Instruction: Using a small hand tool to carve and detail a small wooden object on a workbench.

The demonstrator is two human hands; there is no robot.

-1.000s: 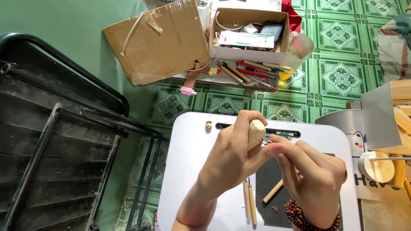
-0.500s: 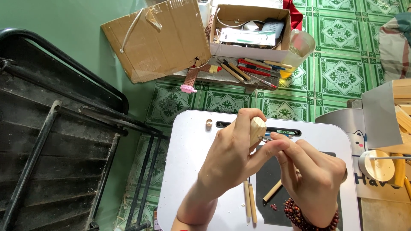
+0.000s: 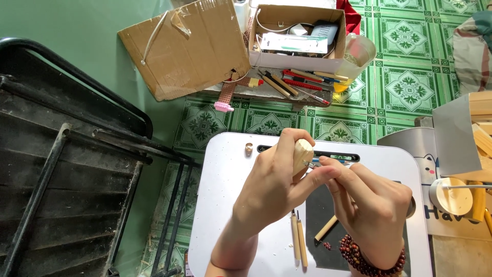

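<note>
Clearly a small pale wood block [image 3: 302, 155] is the centre here, held up over the far middle of the white table [image 3: 225, 205]. Left hand [image 3: 271, 190] wraps it, fingers [image 3: 287, 149] closed tight round the block with its faceted top poking out, probably to keep it steady. Right hand [image 3: 371, 205] is just beside it, fingers pinched narrow on a thin carving tool [image 3: 311, 164] whose tip touches the block's lower side; thumbs meet near the tip, likely bracing the cut. A bead bracelet [image 3: 366, 256] sits on the right wrist.

Under the hands, toward the near edge, two wooden-handled tools [image 3: 299, 238] lie side by side, next to a dark mat [image 3: 325, 210] with a wooden stick [image 3: 326, 229] on it. Small light chips dot the table. A little metal bit [image 3: 248, 149] sits near the far left corner, beside a dark slot [image 3: 341, 155].

Beyond the far edge, on the green tiled floor [image 3: 405, 87]: an open cardboard box [image 3: 297, 36] of bits, a flat cardboard sheet [image 3: 187, 48], a row of pencils and tools [image 3: 297, 82]. Black metal frame [image 3: 66, 169] off the left edge. Nothing blocks the hands.
</note>
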